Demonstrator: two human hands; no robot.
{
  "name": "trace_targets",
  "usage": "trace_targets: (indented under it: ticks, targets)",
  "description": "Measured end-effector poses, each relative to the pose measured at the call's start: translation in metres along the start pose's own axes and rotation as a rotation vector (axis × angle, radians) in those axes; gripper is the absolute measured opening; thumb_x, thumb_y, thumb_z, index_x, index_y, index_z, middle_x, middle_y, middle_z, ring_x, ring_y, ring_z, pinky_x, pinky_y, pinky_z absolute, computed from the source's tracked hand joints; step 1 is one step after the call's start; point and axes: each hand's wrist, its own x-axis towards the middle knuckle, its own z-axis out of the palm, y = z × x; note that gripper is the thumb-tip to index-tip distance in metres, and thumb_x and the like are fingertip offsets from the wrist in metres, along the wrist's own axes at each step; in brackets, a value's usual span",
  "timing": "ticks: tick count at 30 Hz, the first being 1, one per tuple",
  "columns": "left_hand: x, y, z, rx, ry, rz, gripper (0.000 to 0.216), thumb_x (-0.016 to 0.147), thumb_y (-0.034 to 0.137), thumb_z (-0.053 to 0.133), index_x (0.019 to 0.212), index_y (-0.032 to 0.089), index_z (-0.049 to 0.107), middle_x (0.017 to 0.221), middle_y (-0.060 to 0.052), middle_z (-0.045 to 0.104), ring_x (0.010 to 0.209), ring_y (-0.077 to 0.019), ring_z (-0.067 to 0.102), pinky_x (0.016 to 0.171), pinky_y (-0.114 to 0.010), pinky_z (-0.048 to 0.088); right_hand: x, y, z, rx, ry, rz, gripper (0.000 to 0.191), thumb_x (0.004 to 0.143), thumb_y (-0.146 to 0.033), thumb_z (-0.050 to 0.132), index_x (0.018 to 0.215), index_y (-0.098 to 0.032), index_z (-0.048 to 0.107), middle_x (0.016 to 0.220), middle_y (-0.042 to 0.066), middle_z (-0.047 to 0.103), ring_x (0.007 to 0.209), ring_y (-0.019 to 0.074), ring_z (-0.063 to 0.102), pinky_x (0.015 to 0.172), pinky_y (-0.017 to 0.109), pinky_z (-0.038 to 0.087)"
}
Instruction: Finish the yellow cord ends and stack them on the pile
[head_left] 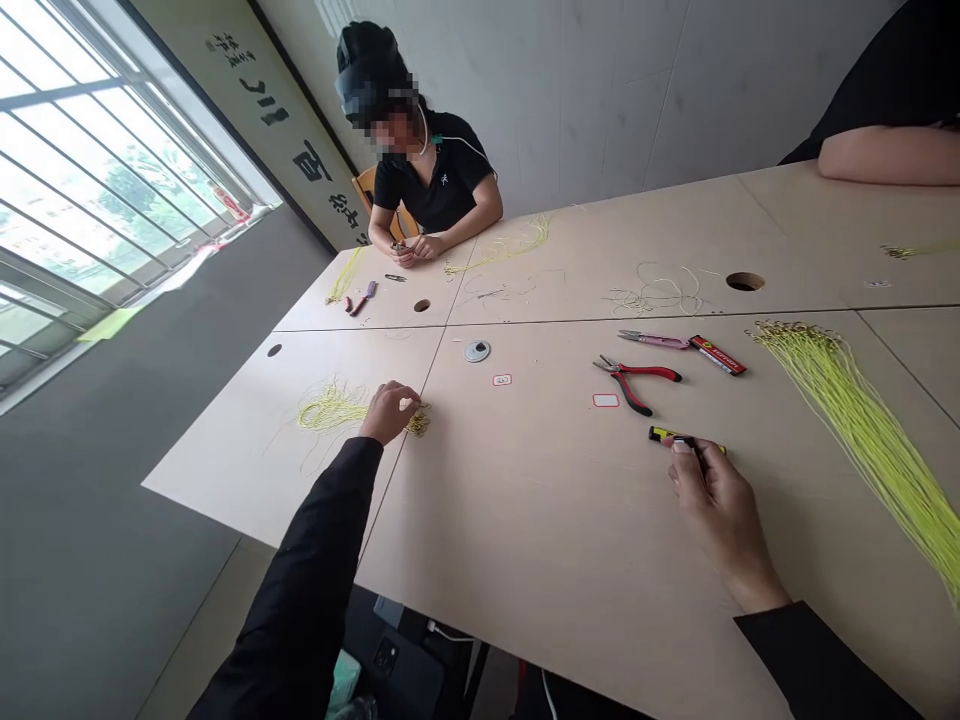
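Note:
My left hand (391, 412) reaches over a small pile of yellow cords (330, 408), its thumb and forefinger pinched at their gold-coloured metal ends (418, 420). It appears to grip the end of one cord, though the fingers partly hide it. My right hand (716, 495) is closed around a slim yellow-and-black lighter (660, 434), low over the table, with the thumb on top hiding its middle. Just beyond it lie open pliers (628, 380) with red-and-black handles, pink-handled snips (660, 341) and a red-and-black lighter (718, 355).
A large bundle of yellow cords (862, 420) with metal ends lies at the right. Loose pale threads (660, 295) lie near a round table hole (745, 282). A metal disc (477, 351) sits mid-table. Across, a co-worker (435, 170) handles something small; another person's arm (885, 155) rests at upper right.

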Motion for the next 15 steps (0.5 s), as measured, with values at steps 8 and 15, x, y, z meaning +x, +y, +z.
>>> trace_targets:
  ticks: [8,15]
  targets:
    - [-0.005,0.000,-0.003,-0.030,0.030,-0.026,0.014,0.081,0.029,0.056,0.079,0.020,0.067,0.088,-0.007,0.069,0.085,-0.0229,0.061,0.082,-0.037,0.050,0.000,0.000,0.000,0.025,-0.044,0.098,0.049,0.093,-0.062,0.047,0.104,-0.019,0.067,0.065,0.000,0.053,0.053,0.0153,0.048,0.047,0.026,0.037]
    - [-0.015,-0.003,-0.002,-0.071,0.015,-0.123,0.018,0.078,0.034,0.055,0.077,0.020,0.066,0.083,-0.006,0.071,0.073,-0.0208,0.061,0.071,-0.034,0.049,0.001,-0.001,0.000,0.023,-0.041,0.085,0.049,0.093,-0.062,0.047,0.103,-0.019,0.068,0.067,0.003,0.058,0.056,0.0171,0.051,0.050,0.027,0.040]
